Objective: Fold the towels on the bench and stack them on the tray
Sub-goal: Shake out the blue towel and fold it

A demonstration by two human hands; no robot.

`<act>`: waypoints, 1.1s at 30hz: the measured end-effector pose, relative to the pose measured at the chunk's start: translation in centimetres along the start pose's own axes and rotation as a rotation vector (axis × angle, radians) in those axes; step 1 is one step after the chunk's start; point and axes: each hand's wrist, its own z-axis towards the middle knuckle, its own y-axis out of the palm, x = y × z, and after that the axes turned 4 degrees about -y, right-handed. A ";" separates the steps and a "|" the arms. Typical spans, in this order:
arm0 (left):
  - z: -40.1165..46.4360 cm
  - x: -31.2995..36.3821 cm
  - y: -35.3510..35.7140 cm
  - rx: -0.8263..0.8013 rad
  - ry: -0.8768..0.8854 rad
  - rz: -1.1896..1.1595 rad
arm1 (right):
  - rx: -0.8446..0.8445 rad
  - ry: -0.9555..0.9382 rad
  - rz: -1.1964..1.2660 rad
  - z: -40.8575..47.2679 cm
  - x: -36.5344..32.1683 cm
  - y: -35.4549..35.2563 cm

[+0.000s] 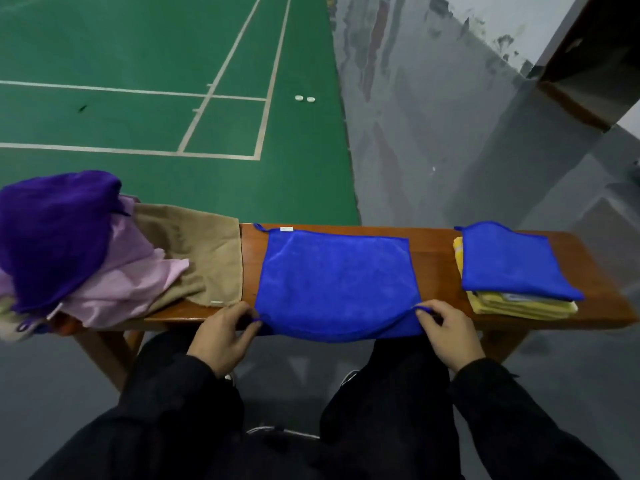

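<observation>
Now, spread towel: the blue towel (336,275) lies flat across the middle of the bench (433,251), its near edge sagging over the front.
Left hand (221,336): pinches the near left corner, fingers curled.
Right hand (446,336): pinches the near right corner by its loop.
Fold risk: uneven lifting would likely skew the edges, and the overhang may drag the cloth off.
Folded stack (516,271): blue on yellow at the right end; I cannot make out a tray beneath it, so placement is uncertain.
Unfolded pile (104,251): purple, pink and tan towels heaped at the left, just beside the towel; a wide sweep could snag them.
</observation>
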 end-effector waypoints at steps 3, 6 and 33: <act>2.5 0.8 -0.4 0.018 -0.089 -0.103 | 0.039 -0.007 -0.002 2.6 -0.9 -0.3; 6.8 1.9 -1.0 0.070 -0.126 -0.187 | 0.122 0.007 -0.006 5.9 -2.6 -0.5; 22.8 0.1 2.6 0.134 -0.281 0.071 | 0.199 0.079 -0.303 20.4 -1.1 4.9</act>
